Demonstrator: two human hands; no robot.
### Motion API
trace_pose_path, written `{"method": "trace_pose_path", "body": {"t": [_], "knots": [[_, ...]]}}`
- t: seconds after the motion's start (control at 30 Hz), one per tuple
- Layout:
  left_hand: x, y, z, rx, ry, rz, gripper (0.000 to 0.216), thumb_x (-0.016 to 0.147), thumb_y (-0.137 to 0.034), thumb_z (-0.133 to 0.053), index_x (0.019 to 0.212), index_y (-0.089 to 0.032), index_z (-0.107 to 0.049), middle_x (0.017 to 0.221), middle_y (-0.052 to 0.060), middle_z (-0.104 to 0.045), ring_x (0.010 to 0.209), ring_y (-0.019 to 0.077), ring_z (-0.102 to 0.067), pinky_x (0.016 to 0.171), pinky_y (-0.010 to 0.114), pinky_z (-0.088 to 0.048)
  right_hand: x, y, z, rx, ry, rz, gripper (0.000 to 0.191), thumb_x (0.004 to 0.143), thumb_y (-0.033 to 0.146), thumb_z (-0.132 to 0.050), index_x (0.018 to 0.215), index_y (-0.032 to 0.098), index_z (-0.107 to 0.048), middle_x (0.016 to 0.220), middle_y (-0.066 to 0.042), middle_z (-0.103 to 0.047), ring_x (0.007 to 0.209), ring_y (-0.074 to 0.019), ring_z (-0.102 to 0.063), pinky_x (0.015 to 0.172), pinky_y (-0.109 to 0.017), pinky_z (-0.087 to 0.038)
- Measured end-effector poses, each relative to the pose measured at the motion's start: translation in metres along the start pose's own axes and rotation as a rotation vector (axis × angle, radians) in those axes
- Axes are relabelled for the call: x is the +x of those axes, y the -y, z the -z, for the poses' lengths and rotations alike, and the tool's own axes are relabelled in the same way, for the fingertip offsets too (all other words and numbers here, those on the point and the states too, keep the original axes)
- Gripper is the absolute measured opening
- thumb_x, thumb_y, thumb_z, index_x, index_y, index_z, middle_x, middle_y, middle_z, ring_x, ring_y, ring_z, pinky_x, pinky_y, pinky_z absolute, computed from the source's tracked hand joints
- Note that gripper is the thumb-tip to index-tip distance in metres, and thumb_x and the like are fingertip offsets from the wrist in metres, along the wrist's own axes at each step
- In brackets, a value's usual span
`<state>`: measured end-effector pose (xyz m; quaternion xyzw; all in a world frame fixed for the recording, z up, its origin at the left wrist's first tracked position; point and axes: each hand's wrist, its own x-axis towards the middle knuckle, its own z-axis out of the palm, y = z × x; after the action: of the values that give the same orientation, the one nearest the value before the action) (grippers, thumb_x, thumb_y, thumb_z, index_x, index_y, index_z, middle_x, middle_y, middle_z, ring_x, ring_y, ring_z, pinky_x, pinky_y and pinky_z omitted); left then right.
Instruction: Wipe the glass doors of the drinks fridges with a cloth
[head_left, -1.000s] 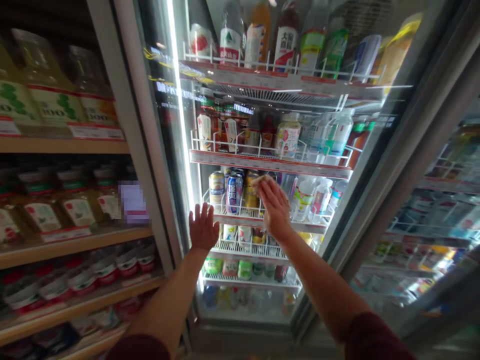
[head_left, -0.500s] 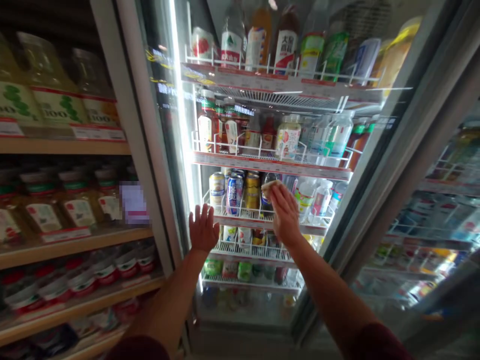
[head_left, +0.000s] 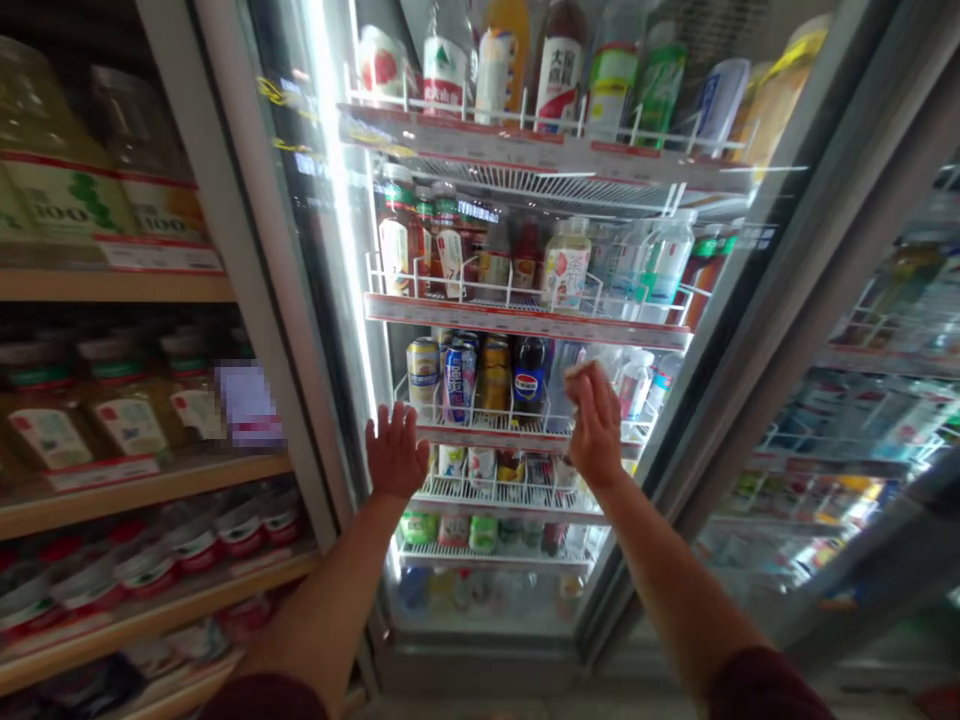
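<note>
I face a lit drinks fridge behind a glass door [head_left: 307, 260]. My left hand [head_left: 395, 452] lies flat on the glass near the door's left edge, open with fingers spread. My right hand [head_left: 596, 425] presses a small pale cloth [head_left: 576, 370] against the glass, in front of the third shelf. Behind the glass on that shelf stand several cans [head_left: 457, 375] and a dark cola bottle [head_left: 529, 372], left of my right hand. Clear bottles stand to its right.
Wooden shelves [head_left: 142, 485] on the left carry rows of bottles with price strips. A second glass-fronted fridge [head_left: 885, 400] stands on the right. Upper fridge shelves [head_left: 525, 150] hold tall bottles; lower ones hold small cups and cans.
My right hand has slid to the right across the glass with the cloth, uncovering the cans and the cola bottle. My left hand has stayed flat in place.
</note>
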<state>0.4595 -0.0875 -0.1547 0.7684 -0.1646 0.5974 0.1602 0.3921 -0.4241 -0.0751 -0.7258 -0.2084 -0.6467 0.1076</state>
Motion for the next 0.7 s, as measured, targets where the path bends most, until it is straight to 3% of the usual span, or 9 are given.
{"method": "trace_pose_path", "body": {"t": [0.07, 0.13, 0.2, 0.27, 0.4, 0.5, 0.6, 0.7], "knots": [[0.001, 0.0, 0.001, -0.017, 0.001, -0.012, 0.063, 0.1, -0.042, -0.041, 0.159, -0.023, -0.028, 0.162, 0.013, -0.036, 0.157, 0.0275, -0.01, 0.126, 0.058, -0.01, -0.028, 0.008, 0.001, -0.018, 0.043, 0.024, 0.072, 0.095, 0.005, -0.038, 0.162, 0.025, -0.019, 0.162, -0.008, -0.038, 0.152, -0.0242, -0.031, 0.121, -0.048, -0.038], [0.001, 0.0, 0.001, -0.008, -0.002, -0.02, 0.064, 0.1, -0.041, -0.041, 0.16, -0.023, -0.026, 0.163, 0.013, -0.034, 0.157, 0.0275, -0.009, 0.126, 0.057, -0.01, -0.061, 0.018, 0.003, 0.004, 0.198, 0.131, 0.07, 0.095, 0.005, -0.037, 0.161, 0.024, -0.023, 0.153, -0.007, -0.052, 0.149, -0.0193, -0.039, 0.12, -0.041, -0.039], [0.002, -0.001, 0.001, 0.009, -0.007, -0.03, 0.063, 0.1, -0.041, -0.039, 0.159, -0.022, -0.027, 0.163, 0.013, -0.034, 0.157, 0.0289, -0.009, 0.126, 0.057, -0.011, -0.074, 0.018, 0.007, 0.032, 0.322, 0.221, 0.07, 0.094, 0.004, -0.035, 0.161, 0.024, -0.025, 0.149, -0.006, -0.057, 0.145, -0.015, -0.044, 0.12, -0.035, -0.04], [0.003, -0.001, 0.001, 0.018, -0.011, -0.037, 0.062, 0.101, -0.042, -0.038, 0.159, -0.02, -0.028, 0.163, 0.013, -0.034, 0.157, 0.0301, -0.01, 0.125, 0.057, -0.012, -0.059, 0.004, 0.013, 0.027, 0.269, 0.18, 0.071, 0.095, 0.004, -0.036, 0.161, 0.024, -0.022, 0.155, -0.008, -0.05, 0.146, -0.0171, -0.042, 0.12, -0.038, -0.04], [0.004, -0.002, 0.001, 0.014, -0.031, -0.034, 0.062, 0.101, -0.042, -0.039, 0.158, -0.019, -0.03, 0.161, 0.015, -0.036, 0.157, 0.0304, -0.013, 0.125, 0.058, -0.013, -0.006, -0.032, 0.02, -0.017, -0.069, -0.093, 0.067, 0.1, 0.011, -0.035, 0.163, 0.024, -0.016, 0.168, -0.011, -0.024, 0.153, -0.028, -0.029, 0.12, -0.055, -0.039], [0.005, -0.003, 0.003, 0.032, -0.038, -0.057, 0.064, 0.101, -0.038, -0.041, 0.16, -0.02, -0.025, 0.162, 0.015, -0.035, 0.156, 0.0301, -0.013, 0.125, 0.057, -0.014, -0.028, -0.028, 0.018, -0.05, -0.112, -0.167, 0.064, 0.102, 0.013, -0.034, 0.162, 0.024, -0.018, 0.167, -0.012, -0.025, 0.154, -0.0288, -0.027, 0.12, -0.059, -0.039], [0.007, -0.004, 0.005, 0.054, -0.047, -0.082, 0.068, 0.1, -0.035, -0.042, 0.162, -0.024, -0.017, 0.164, 0.012, -0.03, 0.157, 0.0285, -0.012, 0.125, 0.056, -0.016, -0.079, -0.009, 0.015, -0.062, -0.012, -0.122, 0.064, 0.102, 0.014, -0.036, 0.163, 0.023, -0.017, 0.165, -0.014, -0.031, 0.154, -0.0295, -0.027, 0.117, -0.058, -0.043], [0.009, -0.006, 0.007, 0.046, -0.061, -0.086, 0.07, 0.1, -0.034, -0.044, 0.162, -0.026, -0.014, 0.165, 0.011, -0.028, 0.157, 0.027, -0.012, 0.126, 0.054, -0.015, -0.073, -0.016, 0.019, -0.051, 0.013, -0.122, 0.064, 0.103, 0.014, -0.035, 0.163, 0.024, -0.017, 0.165, -0.013, -0.03, 0.154, -0.0294, -0.027, 0.118, -0.059, -0.042]]}}
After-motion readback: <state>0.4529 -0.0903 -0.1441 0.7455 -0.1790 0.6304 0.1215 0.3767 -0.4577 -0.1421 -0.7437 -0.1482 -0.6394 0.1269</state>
